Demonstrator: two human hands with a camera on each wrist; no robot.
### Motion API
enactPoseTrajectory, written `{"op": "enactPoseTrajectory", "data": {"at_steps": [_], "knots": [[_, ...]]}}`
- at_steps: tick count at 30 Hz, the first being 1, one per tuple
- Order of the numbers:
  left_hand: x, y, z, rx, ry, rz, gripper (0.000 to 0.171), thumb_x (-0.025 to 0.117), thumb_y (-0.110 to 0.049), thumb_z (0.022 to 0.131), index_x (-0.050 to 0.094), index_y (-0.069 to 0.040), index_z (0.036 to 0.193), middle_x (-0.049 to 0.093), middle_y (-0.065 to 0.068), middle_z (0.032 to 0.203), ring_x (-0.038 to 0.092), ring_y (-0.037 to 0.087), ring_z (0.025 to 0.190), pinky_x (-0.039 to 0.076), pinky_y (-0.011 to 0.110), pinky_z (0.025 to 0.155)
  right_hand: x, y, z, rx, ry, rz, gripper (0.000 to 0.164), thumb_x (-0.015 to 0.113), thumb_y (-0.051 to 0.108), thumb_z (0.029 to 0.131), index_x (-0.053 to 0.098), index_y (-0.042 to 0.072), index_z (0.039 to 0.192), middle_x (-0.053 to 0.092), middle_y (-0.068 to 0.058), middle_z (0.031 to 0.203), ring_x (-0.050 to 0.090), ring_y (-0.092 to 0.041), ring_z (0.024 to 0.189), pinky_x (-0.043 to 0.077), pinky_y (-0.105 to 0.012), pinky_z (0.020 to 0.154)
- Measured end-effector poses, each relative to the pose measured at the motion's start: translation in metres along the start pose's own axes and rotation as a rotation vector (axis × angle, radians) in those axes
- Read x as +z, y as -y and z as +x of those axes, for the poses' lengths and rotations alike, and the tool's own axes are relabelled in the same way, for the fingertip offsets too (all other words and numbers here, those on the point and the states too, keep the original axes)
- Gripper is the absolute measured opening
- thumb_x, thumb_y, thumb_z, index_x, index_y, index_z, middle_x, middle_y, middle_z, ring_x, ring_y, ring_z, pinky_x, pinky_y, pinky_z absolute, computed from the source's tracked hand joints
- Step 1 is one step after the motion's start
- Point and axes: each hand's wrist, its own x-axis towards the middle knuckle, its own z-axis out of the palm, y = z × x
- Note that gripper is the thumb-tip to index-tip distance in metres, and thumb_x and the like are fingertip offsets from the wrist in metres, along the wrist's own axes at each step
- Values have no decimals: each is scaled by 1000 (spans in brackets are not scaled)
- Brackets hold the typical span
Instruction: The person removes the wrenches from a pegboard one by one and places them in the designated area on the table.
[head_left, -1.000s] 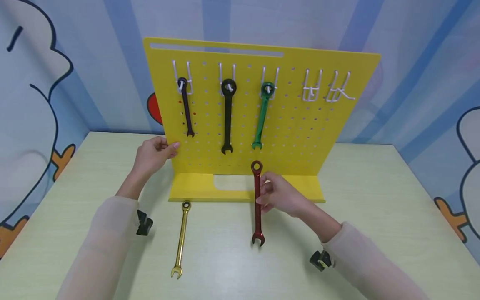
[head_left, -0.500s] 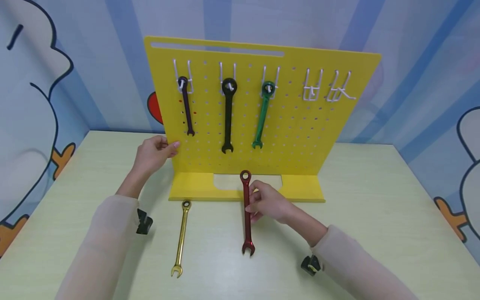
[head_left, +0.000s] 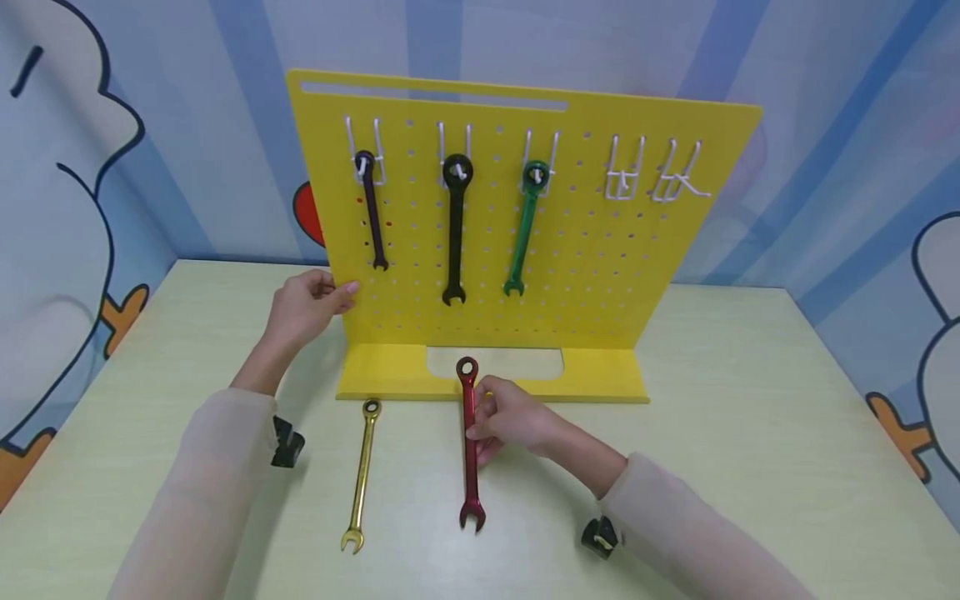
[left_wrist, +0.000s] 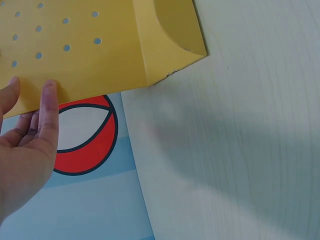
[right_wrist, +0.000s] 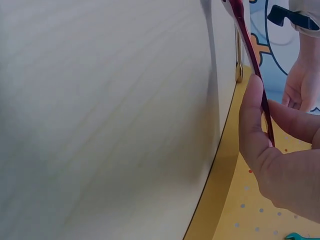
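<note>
My right hand [head_left: 513, 417] pinches a red combination wrench [head_left: 470, 450] by the middle of its shaft. The wrench stands nearly upright in the head view, ring end up and open end down, in front of the board's base. In the right wrist view, the thumb and fingers hold the red wrench [right_wrist: 254, 65] between them. My left hand [head_left: 307, 307] grips the left edge of the yellow pegboard [head_left: 585, 250], lower down; part of the fingers is hidden behind it. On the table lies a gold combination wrench [head_left: 363, 475], between the two arms.
From the pegboard's hooks hang a dark purple wrench [head_left: 372, 212], a black wrench [head_left: 455, 233] and a green wrench [head_left: 524, 233]. Two white hooks [head_left: 622, 171] at the right bear nothing. A patterned curtain or wall [head_left: 847, 150] stands behind the pale table [head_left: 750, 400].
My right hand has moved left and a little toward me with the red wrench. The left hand, the pegboard and the gold wrench stay put.
</note>
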Motion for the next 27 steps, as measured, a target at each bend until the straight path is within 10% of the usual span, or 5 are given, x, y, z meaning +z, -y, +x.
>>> {"op": "enactPoseTrajectory", "data": {"at_steps": [27], "knots": [[0, 2, 1, 21, -8, 5, 45, 56, -40, 89, 56, 1, 109, 62, 18, 100, 62, 29, 95, 45, 41, 86, 37, -5, 14, 48, 118, 31, 22, 56, -17, 80, 40, -5, 90, 57, -19, 61, 59, -24, 46, 53, -37, 49]]}}
